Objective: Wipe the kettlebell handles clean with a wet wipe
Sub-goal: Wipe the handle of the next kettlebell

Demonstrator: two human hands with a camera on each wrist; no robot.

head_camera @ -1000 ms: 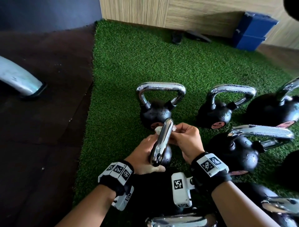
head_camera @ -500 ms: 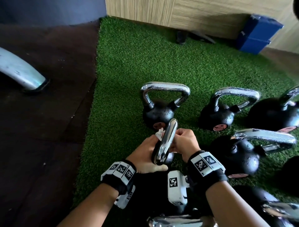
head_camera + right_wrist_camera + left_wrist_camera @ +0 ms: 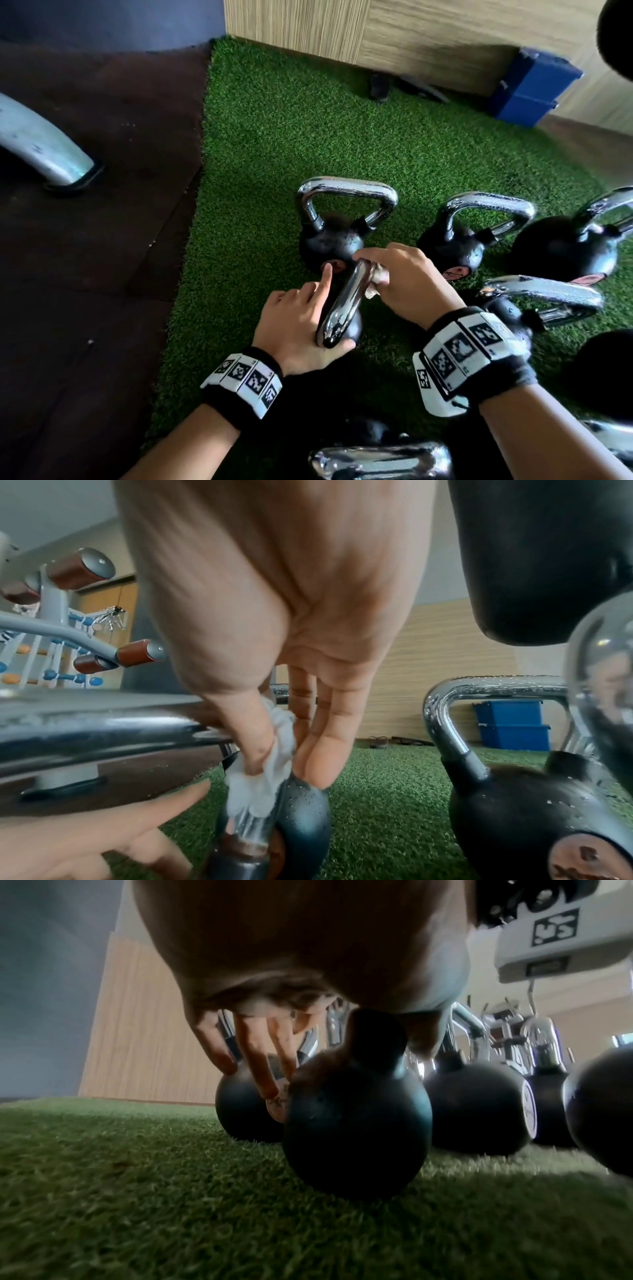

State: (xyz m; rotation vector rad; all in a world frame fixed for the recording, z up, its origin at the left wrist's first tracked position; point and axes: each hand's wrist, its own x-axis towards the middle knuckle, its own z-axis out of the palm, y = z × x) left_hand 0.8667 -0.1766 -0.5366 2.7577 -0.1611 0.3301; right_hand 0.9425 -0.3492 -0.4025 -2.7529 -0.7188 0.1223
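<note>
**A:** What were the hands doing at that point?

**B:** The right hand [image 3: 409,277] had its thumb and fingers curled around the far end of the kettlebell handle [image 3: 346,301], pinching a crumpled white wet wipe [image 3: 270,767] against the chrome. In the right wrist view the wipe sat where the handle bends down toward the black ball. The left hand [image 3: 301,325] steadied the near end: its thumb lay under the handle, the palm was beside it, and the fingers were straight and loose, with the forefinger pointing away.

**A:** And where was that kettlebell?

**B:** It was upright on the green turf [image 3: 274,137], near the person, at the left end of the group. Its handle ran from near to far.

**A:** How would you have done that stroke well?

**B:** I would have kept the wipe wrapped around the bar, not just dabbed on top, so the underside got cleaned too. The bend and the leg below it looked the easiest spots to miss. I would have had the left hand press down firmly, as a small ball on turf could rock under a sideways rub.

**A:** Was anything else close by?

**B:** Another kettlebell [image 3: 337,222] stood just beyond, and more [image 3: 466,236] were on the right. Their handles showed droplets; I could not tell whether they had been wiped. Blue boxes [image 3: 527,89] sat far right by the wooden wall.
</note>
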